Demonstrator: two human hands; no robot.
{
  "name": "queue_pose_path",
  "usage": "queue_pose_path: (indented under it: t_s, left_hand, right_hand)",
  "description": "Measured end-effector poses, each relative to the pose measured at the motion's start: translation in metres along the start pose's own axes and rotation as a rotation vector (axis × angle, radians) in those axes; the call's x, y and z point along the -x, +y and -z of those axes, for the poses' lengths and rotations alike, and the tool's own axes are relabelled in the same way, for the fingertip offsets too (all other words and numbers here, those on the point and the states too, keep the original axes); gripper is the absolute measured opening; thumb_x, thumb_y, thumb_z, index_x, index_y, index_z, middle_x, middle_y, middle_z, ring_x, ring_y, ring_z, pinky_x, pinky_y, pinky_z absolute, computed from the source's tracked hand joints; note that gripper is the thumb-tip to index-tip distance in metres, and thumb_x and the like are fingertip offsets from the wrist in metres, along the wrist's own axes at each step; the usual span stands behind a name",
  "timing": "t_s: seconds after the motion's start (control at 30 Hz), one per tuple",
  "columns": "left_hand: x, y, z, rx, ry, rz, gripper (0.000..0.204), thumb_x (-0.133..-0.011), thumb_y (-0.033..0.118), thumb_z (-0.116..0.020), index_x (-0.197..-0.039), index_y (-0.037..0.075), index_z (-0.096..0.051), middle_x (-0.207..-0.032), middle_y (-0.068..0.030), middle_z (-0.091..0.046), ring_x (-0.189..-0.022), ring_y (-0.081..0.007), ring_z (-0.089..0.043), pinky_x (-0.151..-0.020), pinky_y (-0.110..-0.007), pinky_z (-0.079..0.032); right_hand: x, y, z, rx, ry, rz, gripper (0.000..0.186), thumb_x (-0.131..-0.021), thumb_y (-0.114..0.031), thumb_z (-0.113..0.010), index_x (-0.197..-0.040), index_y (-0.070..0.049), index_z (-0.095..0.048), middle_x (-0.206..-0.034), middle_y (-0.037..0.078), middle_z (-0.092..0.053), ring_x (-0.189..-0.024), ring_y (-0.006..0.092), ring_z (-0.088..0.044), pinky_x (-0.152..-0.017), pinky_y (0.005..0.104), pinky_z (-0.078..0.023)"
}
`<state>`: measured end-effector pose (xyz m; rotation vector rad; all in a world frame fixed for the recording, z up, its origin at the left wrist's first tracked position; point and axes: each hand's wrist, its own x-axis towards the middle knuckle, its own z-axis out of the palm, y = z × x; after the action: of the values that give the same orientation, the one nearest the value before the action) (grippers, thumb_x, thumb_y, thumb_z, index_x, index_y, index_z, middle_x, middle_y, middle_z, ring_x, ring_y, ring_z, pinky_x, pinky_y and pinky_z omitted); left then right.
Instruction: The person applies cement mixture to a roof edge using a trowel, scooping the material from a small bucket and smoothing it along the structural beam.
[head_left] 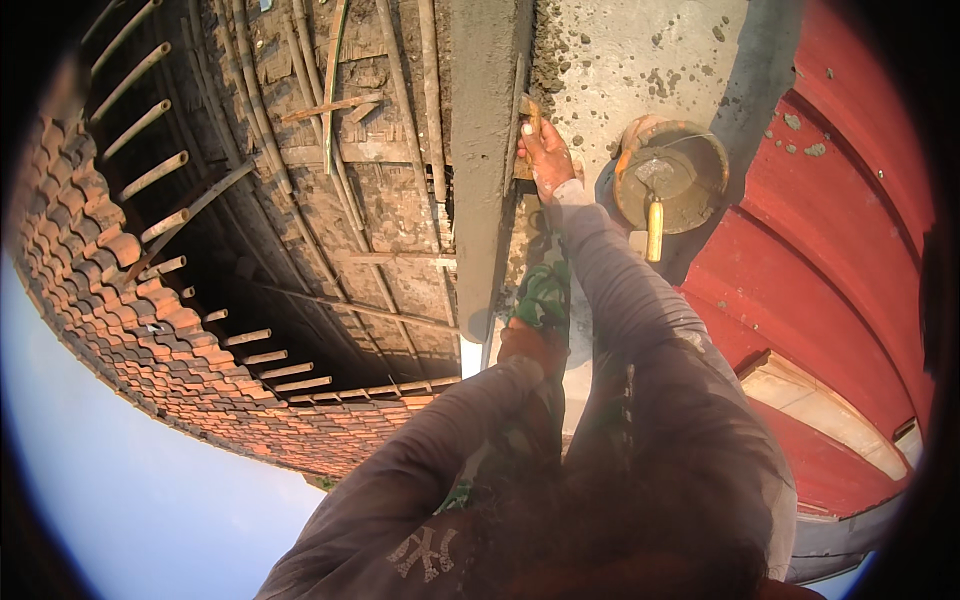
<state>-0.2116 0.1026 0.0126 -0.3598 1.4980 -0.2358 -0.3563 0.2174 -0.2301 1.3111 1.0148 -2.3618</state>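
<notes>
A grey, freshly plastered wall edge (484, 190) runs away from me. Against its right side my right hand (548, 160) is closed round a wooden float (530, 108), mostly hidden by the hand and the wall. My left hand (522, 341) is lower down, beside the wall and over my camouflage trouser leg; its fingers do not show clearly. To the right of my right hand stands a bucket (722, 180) with grey wet mortar in it. A trowel (655, 232) rests in the bucket, its yellow handle pointing towards me.
Mortar crumbs lie on the concrete ledge (625, 60) at the right. Beyond its edge is a red metal roof (800, 220). Left of the wall, bamboo poles (335, 190) line a deep drop, with a tiled roof (190, 350) and projecting rafters around it.
</notes>
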Motion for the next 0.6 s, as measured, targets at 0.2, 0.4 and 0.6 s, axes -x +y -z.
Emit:
queue_pose_path:
  t_s: [0.2,0.4,0.6]
  left_hand:
    - [-0.01,-0.004,-0.012,0.02,-0.022,0.035,0.12,-0.068,0.065,-0.086,-0.14,-0.014,-0.031,-0.13,-0.0276,-0.057,-0.12,-0.0389,-0.062,-0.102,-0.042,-0.052]
    - [0.008,0.007,0.008,-0.068,-0.054,0.021,0.093,-0.082,0.058,-0.072,-0.137,-0.006,-0.032,-0.135,-0.0274,-0.049,-0.122,-0.0376,-0.063,-0.099,-0.044,-0.054]
    - [0.005,0.008,0.005,-0.048,0.003,0.02,0.087,-0.087,0.057,-0.067,-0.134,-0.009,-0.034,-0.135,-0.0258,-0.052,-0.122,-0.0377,-0.063,-0.1,-0.042,-0.053]
  right_hand:
    - [-0.007,-0.054,-0.03,0.0,0.027,0.154,0.047,-0.104,-0.038,-0.062,-0.139,-0.007,-0.057,-0.097,0.0,-0.061,-0.083,0.01,-0.054,-0.079,0.0284,-0.049]
    - [-0.034,-0.082,-0.046,0.191,0.17,0.021,0.042,-0.106,-0.038,-0.06,-0.135,-0.008,-0.058,-0.089,-0.002,-0.057,-0.078,0.0088,-0.052,-0.074,0.0305,-0.05]
    - [0.081,0.082,-0.016,0.063,0.288,-0.426,0.027,-0.104,-0.034,-0.062,-0.108,-0.008,-0.062,-0.073,0.0,-0.057,-0.066,0.0126,-0.056,-0.059,0.0331,-0.045]
